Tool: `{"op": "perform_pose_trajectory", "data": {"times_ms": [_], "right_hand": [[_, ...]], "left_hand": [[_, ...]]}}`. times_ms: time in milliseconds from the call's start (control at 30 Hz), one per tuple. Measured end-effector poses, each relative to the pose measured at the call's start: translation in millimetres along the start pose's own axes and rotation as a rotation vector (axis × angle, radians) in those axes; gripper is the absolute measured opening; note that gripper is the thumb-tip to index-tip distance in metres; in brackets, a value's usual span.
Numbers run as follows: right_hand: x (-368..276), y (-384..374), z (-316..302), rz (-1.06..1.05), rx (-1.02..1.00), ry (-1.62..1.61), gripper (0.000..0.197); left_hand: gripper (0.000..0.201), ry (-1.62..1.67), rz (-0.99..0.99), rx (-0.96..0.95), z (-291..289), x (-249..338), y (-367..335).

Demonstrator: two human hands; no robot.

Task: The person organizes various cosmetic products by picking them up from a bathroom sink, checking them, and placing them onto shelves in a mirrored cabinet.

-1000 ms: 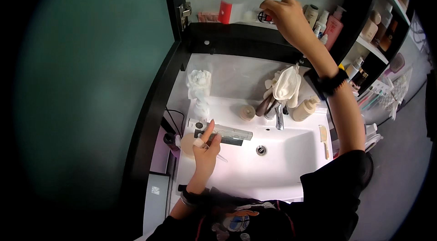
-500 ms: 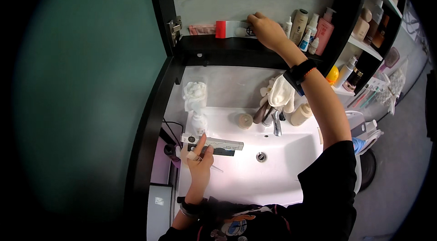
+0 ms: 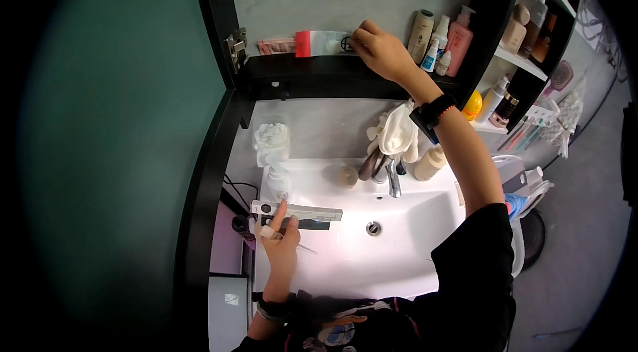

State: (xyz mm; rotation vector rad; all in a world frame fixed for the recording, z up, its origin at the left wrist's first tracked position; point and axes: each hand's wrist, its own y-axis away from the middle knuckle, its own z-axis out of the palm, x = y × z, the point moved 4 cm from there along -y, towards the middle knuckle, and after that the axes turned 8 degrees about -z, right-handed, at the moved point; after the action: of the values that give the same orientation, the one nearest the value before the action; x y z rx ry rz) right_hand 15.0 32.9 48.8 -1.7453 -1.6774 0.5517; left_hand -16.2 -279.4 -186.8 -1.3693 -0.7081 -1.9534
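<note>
Over the sink, my left hand [image 3: 282, 239] grips a slim white box [image 3: 312, 213], with a dark flat strip [image 3: 314, 225] just beneath it. A thin pale stick pokes out beside the palm. Up in the black cabinet, my right hand [image 3: 382, 51] has its fingers bent closed at the right end of a clear packet [image 3: 325, 42] with a red left end. Its fingertips are partly hidden. Left of this packet, a pinkish packet [image 3: 276, 47] lies on the shelf. Several bottles, one a pink pump bottle [image 3: 458, 43], stand right of my right hand.
The white sink [image 3: 399, 252] has a chrome faucet [image 3: 394, 182], with a small jar [image 3: 347, 178] and a beige bottle [image 3: 430, 163] beside it. A green-tinted cabinet door [image 3: 126, 119] stands open at left. Side shelves [image 3: 525, 65] hold more bottles.
The whole scene has shifted slightly left in view. Both hands keep their places, and a small white tube by my right hand has gone out of sight, apparently behind the hand.
</note>
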Motion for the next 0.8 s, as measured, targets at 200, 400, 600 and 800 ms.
{"op": "perform_pose_trajectory", "data": {"times_ms": [200, 400, 600, 800], "right_hand": [[11.1, -4.8, -28.9, 0.015, 0.167, 0.02, 0.013], [3.3, 20.7, -57.6, 0.079, -0.147, 0.212, 0.024], [-6.3, 67.8, -53.3, -0.017, -0.321, 0.123, 0.025], [-4.6, 52.9, -66.9, -0.025, -0.165, 0.015, 0.014]], "left_hand": [[0.041, 0.047, -0.018, -0.027, 9.1, 1.6, 2.6], [0.041, 0.012, -0.007, 0.023, 4.7, 1.5, 3.8], [0.043, 0.039, 0.007, 0.008, 11.2, 0.3, 5.6], [0.042, 0.087, -0.042, -0.003, 9.0, -3.9, 8.0]]}}
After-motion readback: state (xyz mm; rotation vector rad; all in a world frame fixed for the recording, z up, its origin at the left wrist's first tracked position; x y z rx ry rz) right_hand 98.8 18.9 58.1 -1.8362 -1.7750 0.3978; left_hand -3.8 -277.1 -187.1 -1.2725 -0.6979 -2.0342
